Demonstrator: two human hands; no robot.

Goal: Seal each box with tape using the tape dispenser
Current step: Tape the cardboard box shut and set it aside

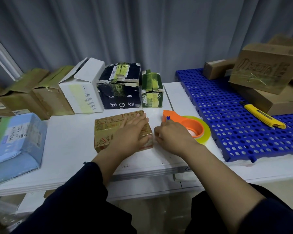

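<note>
A small brown printed box lies flat on the white table in front of me. My left hand presses flat on its top, fingers straight. Just right of the box my right hand sits with curled fingers at the box's right edge, beside the orange tape dispenser with its yellowish clear tape roll. Whether the right hand holds the dispenser or a tape end is hidden by the hand itself.
Several boxes line the table's back: brown ones, a white one, a dark one, a small green one. A light blue parcel sits at left. The blue perforated mat at right carries brown boxes and a yellow utility knife.
</note>
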